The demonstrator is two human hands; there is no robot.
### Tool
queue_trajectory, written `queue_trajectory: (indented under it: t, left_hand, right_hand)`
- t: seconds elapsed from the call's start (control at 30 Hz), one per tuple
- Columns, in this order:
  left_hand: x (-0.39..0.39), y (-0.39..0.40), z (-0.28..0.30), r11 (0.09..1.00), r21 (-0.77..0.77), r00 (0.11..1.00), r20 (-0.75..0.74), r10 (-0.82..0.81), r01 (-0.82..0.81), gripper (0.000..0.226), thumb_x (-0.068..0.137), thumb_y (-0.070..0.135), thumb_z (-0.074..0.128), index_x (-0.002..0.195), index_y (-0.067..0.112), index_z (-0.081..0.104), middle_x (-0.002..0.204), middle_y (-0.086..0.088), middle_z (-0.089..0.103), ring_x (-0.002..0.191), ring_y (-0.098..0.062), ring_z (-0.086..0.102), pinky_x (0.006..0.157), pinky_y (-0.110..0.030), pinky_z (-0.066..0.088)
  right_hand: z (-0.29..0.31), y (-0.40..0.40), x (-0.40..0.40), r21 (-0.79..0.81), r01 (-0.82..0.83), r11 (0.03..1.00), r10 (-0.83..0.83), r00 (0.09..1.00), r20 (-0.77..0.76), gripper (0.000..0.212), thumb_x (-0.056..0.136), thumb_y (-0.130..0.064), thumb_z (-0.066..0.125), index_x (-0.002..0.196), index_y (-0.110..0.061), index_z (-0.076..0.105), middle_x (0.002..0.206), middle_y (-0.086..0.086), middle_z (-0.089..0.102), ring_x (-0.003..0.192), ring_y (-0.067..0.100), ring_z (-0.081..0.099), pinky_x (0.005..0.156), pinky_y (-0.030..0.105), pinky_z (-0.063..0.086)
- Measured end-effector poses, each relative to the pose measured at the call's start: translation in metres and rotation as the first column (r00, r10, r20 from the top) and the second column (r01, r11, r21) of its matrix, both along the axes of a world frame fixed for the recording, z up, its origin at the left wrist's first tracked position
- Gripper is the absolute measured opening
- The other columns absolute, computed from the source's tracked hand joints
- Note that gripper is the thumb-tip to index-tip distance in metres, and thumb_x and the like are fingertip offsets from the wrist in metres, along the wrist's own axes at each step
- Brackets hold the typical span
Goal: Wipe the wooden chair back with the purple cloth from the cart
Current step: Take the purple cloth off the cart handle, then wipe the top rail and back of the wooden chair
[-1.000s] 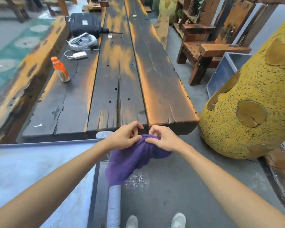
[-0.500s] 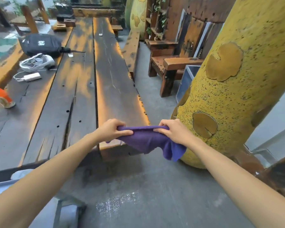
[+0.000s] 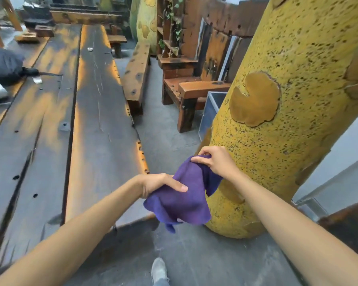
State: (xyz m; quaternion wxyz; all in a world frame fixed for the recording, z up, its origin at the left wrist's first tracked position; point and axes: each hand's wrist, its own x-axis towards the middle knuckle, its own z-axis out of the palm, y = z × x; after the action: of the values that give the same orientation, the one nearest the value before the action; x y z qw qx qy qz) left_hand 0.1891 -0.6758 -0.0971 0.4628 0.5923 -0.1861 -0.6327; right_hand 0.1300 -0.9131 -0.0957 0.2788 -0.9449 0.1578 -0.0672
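Note:
The purple cloth (image 3: 186, 199) hangs in the air in front of me, held by both hands. My left hand (image 3: 159, 183) grips its lower left part, thumb laid across the top. My right hand (image 3: 215, 159) pinches its upper edge, higher and further away. The wooden chair (image 3: 194, 79) stands ahead on the right, beyond the cloth, its tall back (image 3: 215, 48) partly hidden behind a big yellow pillar (image 3: 287, 100). The cart is out of view.
A long dark wooden table (image 3: 81, 120) fills the left, with a black bag (image 3: 2, 62) on it. A wooden bench (image 3: 137, 69) runs beside it. A metal frame (image 3: 210, 112) leans by the chair. A grey concrete walkway (image 3: 159, 131) leads toward the chair.
The view has swung right and forward; the cart and the orange bottle have left the frame. The cloth went from stretched level between both hands to hanging, with the right hand raised above the left.

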Motion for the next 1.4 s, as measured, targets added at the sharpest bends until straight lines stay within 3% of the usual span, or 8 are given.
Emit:
queue_trajectory:
  t: [0.17, 0.27, 0.4, 0.63, 0.87, 1.03, 1.23, 1.4]
  left_hand:
    - [0.071, -0.048, 0.002, 0.987, -0.038, 0.979, -0.134, 0.151, -0.157, 0.046, 0.062, 0.028, 0.082, 0.098, 0.000, 0.074, 0.098, -0.019, 0.075, 0.088, -0.030, 0.073, 0.081, -0.034, 0.055]
    - [0.117, -0.070, 0.000, 0.975, -0.044, 0.969, -0.128, 0.210, -0.217, 0.029, 0.068, 0.030, 0.077, 0.083, 0.004, 0.079, 0.089, -0.015, 0.076, 0.079, -0.027, 0.072, 0.075, -0.030, 0.055]
    - [0.157, -0.096, -0.001, 0.929, -0.034, 0.928, -0.073, 0.365, -0.368, 0.046, 0.065, 0.031, 0.076, 0.097, 0.000, 0.066, 0.081, -0.010, 0.073, 0.070, -0.020, 0.069, 0.074, -0.031, 0.049]
    - [0.221, -0.145, -0.009, 0.895, -0.078, 0.898, -0.069, 0.435, -0.439, 0.045, 0.069, 0.037, 0.075, 0.097, 0.002, 0.072, 0.092, -0.013, 0.077, 0.077, -0.022, 0.073, 0.080, -0.035, 0.051]
    - [0.303, -0.201, -0.028, 0.730, -0.114, 0.737, -0.039, 0.675, -0.674, 0.057, 0.089, 0.048, 0.062, 0.113, -0.003, 0.071, 0.112, -0.024, 0.073, 0.101, -0.028, 0.071, 0.098, -0.038, 0.050]
    - [0.372, -0.233, -0.035, 0.641, -0.161, 0.642, 0.054, 0.765, -0.750, 0.043, 0.091, 0.055, 0.058, 0.110, 0.018, 0.070, 0.108, -0.010, 0.074, 0.101, -0.025, 0.069, 0.085, -0.041, 0.054]
    - [0.456, -0.265, -0.048, 0.518, -0.218, 0.476, 0.219, 0.852, -0.827, 0.016, 0.094, 0.024, 0.065, 0.094, 0.013, 0.077, 0.089, -0.001, 0.077, 0.094, -0.020, 0.065, 0.077, -0.037, 0.057]
    - [0.531, -0.301, -0.056, 0.482, -0.242, 0.404, 0.310, 0.860, -0.842, 0.016, 0.093, 0.021, 0.070, 0.088, 0.006, 0.071, 0.092, -0.008, 0.058, 0.088, -0.017, 0.056, 0.074, -0.036, 0.057]
  right_hand:
    - [-0.030, -0.031, 0.064, 0.124, 0.195, 0.973, -0.187, 0.980, -0.074, 0.044, 0.096, -0.054, 0.059, 0.108, -0.014, 0.071, 0.106, 0.004, 0.072, 0.101, 0.023, 0.065, 0.090, 0.036, 0.050]
    - [-0.037, -0.043, 0.093, 0.234, 0.350, 0.907, -0.298, 0.927, -0.228, 0.057, 0.101, -0.061, 0.037, 0.076, -0.016, 0.061, 0.083, 0.006, 0.066, 0.086, 0.027, 0.063, 0.073, 0.036, 0.047]
    - [-0.038, -0.048, 0.117, 0.701, 0.526, 0.481, -0.082, 0.824, -0.561, 0.063, 0.101, -0.068, 0.025, 0.098, -0.020, 0.067, 0.096, 0.005, 0.079, 0.099, 0.024, 0.072, 0.094, 0.039, 0.053]
    - [-0.042, -0.080, 0.206, 0.953, 0.286, -0.100, -0.176, 0.937, -0.300, 0.046, 0.101, -0.046, 0.051, 0.132, -0.014, 0.064, 0.126, 0.011, 0.072, 0.115, 0.027, 0.067, 0.101, 0.040, 0.052]
    - [-0.042, -0.144, 0.304, 0.983, 0.178, 0.043, -0.371, 0.916, -0.150, 0.033, 0.100, -0.019, 0.059, 0.133, -0.015, 0.057, 0.129, 0.015, 0.068, 0.099, 0.023, 0.067, 0.073, 0.030, 0.056]
    - [-0.042, -0.182, 0.369, 0.927, 0.249, 0.280, -0.437, 0.893, -0.108, 0.040, 0.098, -0.006, 0.058, 0.134, -0.025, 0.056, 0.122, 0.012, 0.066, 0.108, 0.029, 0.068, 0.096, 0.044, 0.055]
    - [-0.044, -0.220, 0.442, 0.776, 0.315, 0.547, -0.469, 0.883, -0.029, 0.035, 0.095, 0.003, 0.049, 0.118, -0.010, 0.073, 0.116, 0.003, 0.069, 0.108, 0.017, 0.060, 0.095, 0.022, 0.041]
    - [-0.054, -0.250, 0.496, 0.661, 0.274, 0.698, -0.362, 0.932, -0.004, 0.036, 0.097, 0.000, 0.052, 0.126, -0.014, 0.069, 0.125, 0.002, 0.069, 0.117, 0.017, 0.062, 0.108, 0.031, 0.046]
